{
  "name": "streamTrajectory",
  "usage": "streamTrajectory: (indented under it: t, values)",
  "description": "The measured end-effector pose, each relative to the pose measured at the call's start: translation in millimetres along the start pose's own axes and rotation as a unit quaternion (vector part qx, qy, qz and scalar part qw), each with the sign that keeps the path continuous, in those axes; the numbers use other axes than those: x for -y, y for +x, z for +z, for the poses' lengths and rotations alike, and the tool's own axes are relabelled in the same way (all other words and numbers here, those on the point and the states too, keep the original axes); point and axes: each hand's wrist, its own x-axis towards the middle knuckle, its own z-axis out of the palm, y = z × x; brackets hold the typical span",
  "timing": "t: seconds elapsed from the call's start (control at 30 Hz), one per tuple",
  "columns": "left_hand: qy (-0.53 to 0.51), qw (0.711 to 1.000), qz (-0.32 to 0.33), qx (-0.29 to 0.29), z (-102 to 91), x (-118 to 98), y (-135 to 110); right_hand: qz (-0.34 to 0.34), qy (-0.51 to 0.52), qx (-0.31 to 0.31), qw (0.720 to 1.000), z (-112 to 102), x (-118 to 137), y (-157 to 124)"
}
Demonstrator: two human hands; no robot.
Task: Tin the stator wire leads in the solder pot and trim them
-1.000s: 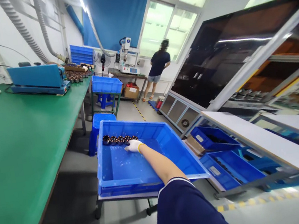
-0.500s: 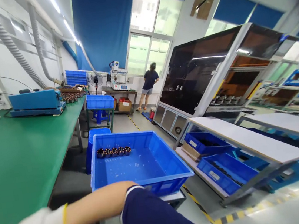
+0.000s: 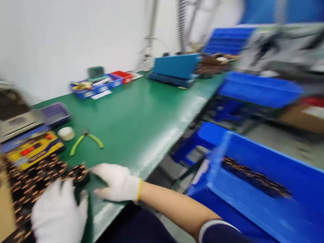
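Both my hands wear white gloves. My left hand (image 3: 58,222) lies over a mass of copper-wound motor stators (image 3: 36,178) on the left of the bench, thumb held apart from its fingers; blur hides whether its fingertips touch any. Just right of it, my right hand (image 3: 116,183) has thumb and fingers parted, with nothing visible between them. A single stator (image 3: 78,173) sits at the edge of the mass, close to the right fingertips. More stators (image 3: 254,176) stand in a row inside a large blue bin (image 3: 274,218) at the lower right.
The green bench (image 3: 125,119) bears green-handled pliers (image 3: 85,139), a white roll (image 3: 66,133), a yellow device with red digits (image 3: 34,150), a purple tray (image 3: 54,114), small parts boxes (image 3: 84,93) and a blue machine (image 3: 175,68). Another blue bin (image 3: 258,86) stands beyond.
The view has swung left from the aisle to the bench. My right arm, which reached across with its hand blurred at the lower left, now reaches the stators. My left hand has come into view.
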Motion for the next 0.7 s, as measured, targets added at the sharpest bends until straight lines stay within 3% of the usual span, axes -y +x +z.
streamTrajectory:
  t: [0.1, 0.27, 0.4, 0.57, 0.7]
  values:
    - [0.149, 0.988, -0.023, 0.043, -3.9, 12.6, 0.7, 0.083, 0.071, -0.058, 0.992, 4.5, -11.4, -4.3]
    - [0.159, 0.987, -0.015, 0.013, 0.2, 7.4, 22.5, 0.126, 0.12, -0.067, 0.982, 6.0, -22.7, -4.6]
    - [0.126, 0.991, 0.024, 0.025, 9.1, -4.3, 25.3, 0.158, 0.202, -0.006, 0.967, -8.1, -32.0, 9.4]
    - [0.04, 0.994, 0.097, -0.01, 16.9, -26.3, 5.7, 0.179, 0.181, 0.088, 0.963, -30.4, -35.8, 8.8]
    - [-0.01, 0.984, 0.157, -0.087, 12.3, -31.2, 1.3, 0.151, 0.368, 0.107, 0.911, -30.0, -36.3, 3.6]
